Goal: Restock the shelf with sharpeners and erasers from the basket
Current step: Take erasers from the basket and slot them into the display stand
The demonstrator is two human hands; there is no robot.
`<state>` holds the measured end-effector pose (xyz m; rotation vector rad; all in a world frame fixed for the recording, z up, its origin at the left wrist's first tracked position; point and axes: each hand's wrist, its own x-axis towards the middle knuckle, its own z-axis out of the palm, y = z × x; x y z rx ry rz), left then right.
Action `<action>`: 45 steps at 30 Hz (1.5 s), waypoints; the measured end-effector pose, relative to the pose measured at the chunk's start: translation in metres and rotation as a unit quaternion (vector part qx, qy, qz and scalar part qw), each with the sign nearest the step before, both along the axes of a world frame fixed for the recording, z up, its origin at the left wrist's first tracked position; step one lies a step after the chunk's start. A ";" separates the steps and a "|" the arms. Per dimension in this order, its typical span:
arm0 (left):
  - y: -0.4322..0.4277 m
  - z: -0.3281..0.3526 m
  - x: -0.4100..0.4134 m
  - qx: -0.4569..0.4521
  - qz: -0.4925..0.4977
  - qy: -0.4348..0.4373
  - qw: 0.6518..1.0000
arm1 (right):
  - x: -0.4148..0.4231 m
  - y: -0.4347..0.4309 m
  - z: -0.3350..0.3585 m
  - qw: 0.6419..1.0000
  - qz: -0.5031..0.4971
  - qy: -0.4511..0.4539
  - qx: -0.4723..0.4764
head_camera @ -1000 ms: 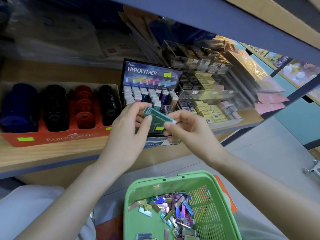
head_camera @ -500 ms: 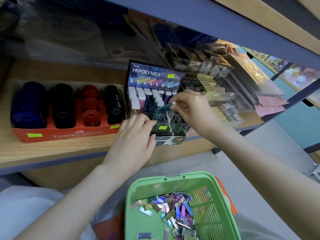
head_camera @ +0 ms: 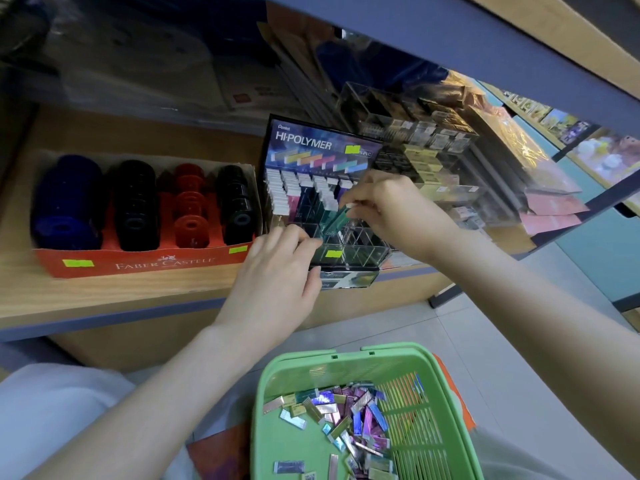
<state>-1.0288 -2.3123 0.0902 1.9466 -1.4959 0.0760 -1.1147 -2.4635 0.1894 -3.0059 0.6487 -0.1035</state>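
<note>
Eraser [head_camera: 333,219]: teal, tilted into rack [head_camera: 363,252], pinched by right hand [head_camera: 391,209]
Left hand [head_camera: 277,275]: relaxed fingers touching rack front
Basket [head_camera: 294,362]: loose erasers [head_camera: 349,420]

one wide-angle view, worn on the head, looks forward and steeply down from close in front of the shelf [head_camera: 138,289]. the shelf's front edge runs across mid-frame; the upper shelf [head_camera: 485,46] cuts the top right corner; the basket [head_camera: 346,355] sits nearest, against the bottom edge.

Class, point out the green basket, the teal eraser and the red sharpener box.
green basket [head_camera: 304,358], head view, far rim.
teal eraser [head_camera: 333,221], head view, sleeve middle.
red sharpener box [head_camera: 156,263], head view, front wall.
</note>
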 end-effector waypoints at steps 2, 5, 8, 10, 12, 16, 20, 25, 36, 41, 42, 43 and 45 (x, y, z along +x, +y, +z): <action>-0.001 -0.001 0.000 -0.001 0.001 -0.002 1.000 | 0.003 -0.001 -0.004 1.000 -0.001 0.001 0.009; 0.000 -0.001 0.000 0.000 0.001 -0.010 1.000 | 0.007 0.000 -0.013 0.999 -0.003 -0.025 0.030; 0.000 -0.001 -0.001 0.001 0.002 -0.018 1.000 | 0.008 0.003 -0.028 0.999 -0.003 -0.044 0.023; 0.000 -0.002 -0.001 -0.001 0.000 -0.024 1.000 | 0.007 0.004 -0.035 0.998 -0.001 -0.064 -0.004; 0.001 -0.004 0.000 -0.002 -0.007 -0.034 0.999 | 0.006 0.006 -0.040 0.996 -0.005 -0.088 -0.035; 0.007 -0.008 -0.001 0.000 -0.003 -0.060 0.998 | -0.002 0.013 -0.047 0.988 -0.009 -0.115 -0.100; 0.019 -0.013 -0.007 -0.037 -0.018 -0.101 0.994 | -0.032 0.032 -0.053 0.976 -0.001 -0.187 -0.109; 0.043 -0.041 -0.033 -0.014 -0.075 -0.096 0.992 | -0.108 0.057 -0.101 0.978 -0.023 -0.194 -0.068; 0.015 -0.160 -0.059 0.312 -0.115 -0.010 0.943 | -0.244 0.063 -0.293 0.928 -0.280 0.117 0.216; -0.015 -0.184 -0.064 0.329 -0.137 -0.045 0.933 | -0.255 0.051 -0.360 0.862 -0.359 0.164 0.319; -0.018 -0.186 -0.064 0.325 -0.136 -0.058 0.934 | -0.255 0.048 -0.370 0.849 -0.378 0.160 0.332; -0.021 -0.188 -0.064 0.317 -0.130 -0.069 0.937 | -0.256 0.043 -0.379 0.840 -0.395 0.151 0.340; -0.026 -0.189 -0.065 0.318 -0.126 -0.088 0.936 | -0.257 0.034 -0.393 0.830 -0.418 0.130 0.346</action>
